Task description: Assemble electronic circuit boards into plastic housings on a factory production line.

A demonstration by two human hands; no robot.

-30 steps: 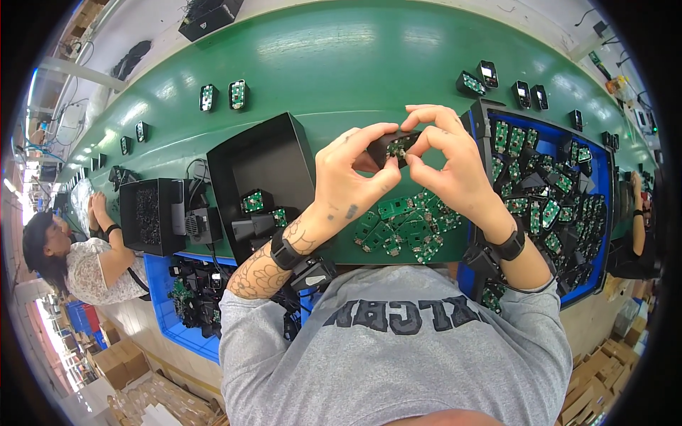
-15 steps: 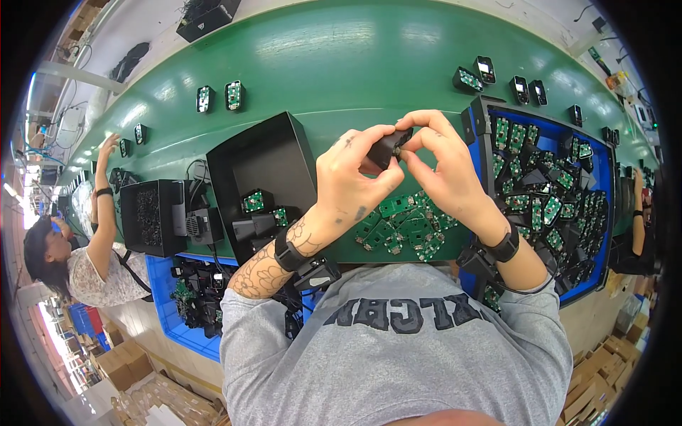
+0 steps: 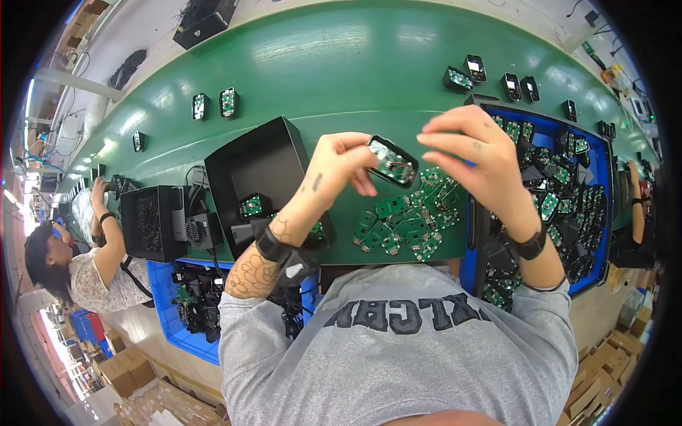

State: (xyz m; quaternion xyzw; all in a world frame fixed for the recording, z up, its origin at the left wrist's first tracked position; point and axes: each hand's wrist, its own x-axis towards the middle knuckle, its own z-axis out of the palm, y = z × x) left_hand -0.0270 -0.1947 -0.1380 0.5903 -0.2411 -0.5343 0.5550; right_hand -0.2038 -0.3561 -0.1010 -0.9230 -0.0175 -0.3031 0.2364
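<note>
My left hand [image 3: 332, 169] grips a small black plastic housing [image 3: 393, 162] by its left end. The open side of the housing faces up and shows a green circuit board with a red wire inside. My right hand [image 3: 483, 153] is just to the right of it, apart from the housing, with its fingers stretched out and nothing visible in them. Below both hands, a loose pile of bare green circuit boards [image 3: 391, 207] lies on the green tabletop.
A black tray [image 3: 249, 156] with a few housings stands left, beside a smaller black box [image 3: 150, 220] of small dark parts. At right is a blue bin [image 3: 609, 206] full of boards and housings. Assembled units [image 3: 227, 103] stand on the far tabletop. A co-worker [image 3: 99, 273] sits at far left.
My right hand has let go of the housing and moved right, its fingers opening. My left hand has turned the housing so its board side shows. The co-worker's raised arm has come down.
</note>
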